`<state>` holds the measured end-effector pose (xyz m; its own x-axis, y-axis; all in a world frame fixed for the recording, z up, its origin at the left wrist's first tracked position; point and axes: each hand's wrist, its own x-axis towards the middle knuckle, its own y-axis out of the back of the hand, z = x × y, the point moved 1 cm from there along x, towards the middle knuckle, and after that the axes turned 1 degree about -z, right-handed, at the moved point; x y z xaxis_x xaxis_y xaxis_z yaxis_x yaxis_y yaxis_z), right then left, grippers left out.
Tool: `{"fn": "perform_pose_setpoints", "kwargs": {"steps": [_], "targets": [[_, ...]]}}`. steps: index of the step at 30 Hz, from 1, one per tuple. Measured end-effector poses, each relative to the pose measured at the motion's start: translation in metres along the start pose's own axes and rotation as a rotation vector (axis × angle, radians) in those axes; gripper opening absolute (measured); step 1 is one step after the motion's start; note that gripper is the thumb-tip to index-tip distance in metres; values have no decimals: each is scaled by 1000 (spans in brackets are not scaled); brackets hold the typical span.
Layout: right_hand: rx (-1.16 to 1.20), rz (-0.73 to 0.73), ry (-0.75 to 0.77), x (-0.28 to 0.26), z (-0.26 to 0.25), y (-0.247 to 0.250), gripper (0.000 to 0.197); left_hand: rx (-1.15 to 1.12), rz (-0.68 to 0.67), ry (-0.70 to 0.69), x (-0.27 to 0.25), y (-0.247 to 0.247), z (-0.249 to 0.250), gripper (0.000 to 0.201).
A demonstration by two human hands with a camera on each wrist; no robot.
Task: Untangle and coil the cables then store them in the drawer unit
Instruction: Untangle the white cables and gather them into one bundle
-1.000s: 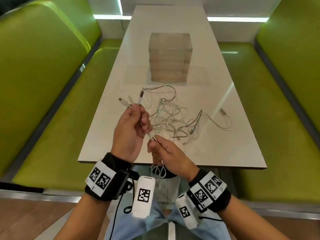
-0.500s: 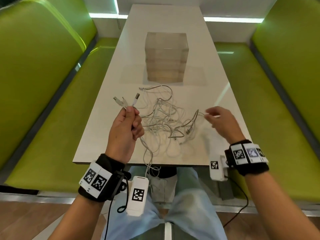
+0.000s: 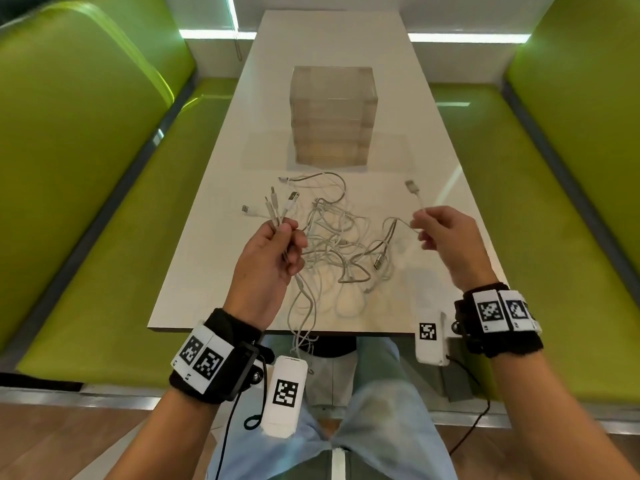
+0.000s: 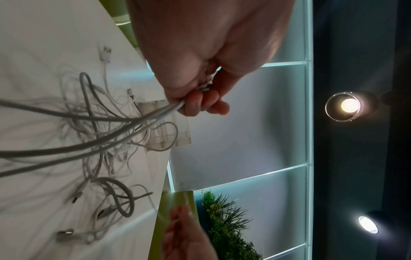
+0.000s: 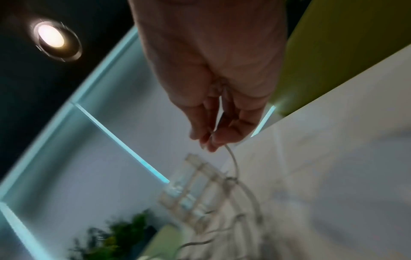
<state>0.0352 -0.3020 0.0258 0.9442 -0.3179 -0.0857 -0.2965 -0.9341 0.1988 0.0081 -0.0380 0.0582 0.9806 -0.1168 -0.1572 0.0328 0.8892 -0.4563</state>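
Observation:
A tangle of white cables [image 3: 341, 244] [image 4: 104, 133] lies on the white table [image 3: 221, 209] in front of me. My left hand [image 3: 277, 242] [image 4: 200, 98] grips a bundle of three cable ends, whose plugs [image 3: 273, 202] stick up past the fingers; their cords trail down over the table's near edge. My right hand [image 3: 420, 225] [image 5: 211, 139] pinches one cable just behind its USB plug [image 3: 412, 186], lifted above the table to the right of the tangle. The clear drawer unit [image 3: 332, 116] stands beyond the tangle, all drawers closed.
Green bench seats [image 3: 104, 258] run along both sides of the table. Loose plugs [image 3: 379, 261] lie in the pile. A green plant [image 4: 224, 216] stands by the lit wall panels at the table's far end.
My right hand let go of the cord near my left hand, swung right, picked up a free cable end and raised it. My left hand kept its bundle.

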Motion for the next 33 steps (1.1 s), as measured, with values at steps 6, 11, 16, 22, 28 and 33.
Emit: {"fn": "perform_pose_setpoints", "kwargs": {"steps": [6, 11, 16, 22, 28, 33], "targets": [[21, -399, 284, -60, -51, -66, 12, -35, -34, -14, 2, -8, -11, 17], [-198, -421, 365, -68, -41, -91, 13, -50, -71, -29, 1, -10, -15, 17], [-297, -440, 402, -67, -45, -91, 13, -59, -109, -34, 2, -5, -15, 23], [-406, -505, 467, -64, -42, -93, 16, -51, -99, -46, 2, -3, -14, 20], [-572, -605, 381, -23, -12, -81, 17, -185, -54, -201, 0, 10, 19, 13], [-448, -433, 270, 6, 2, -63, 25, -168, 32, -311, 0, 35, 43, 15]]}}
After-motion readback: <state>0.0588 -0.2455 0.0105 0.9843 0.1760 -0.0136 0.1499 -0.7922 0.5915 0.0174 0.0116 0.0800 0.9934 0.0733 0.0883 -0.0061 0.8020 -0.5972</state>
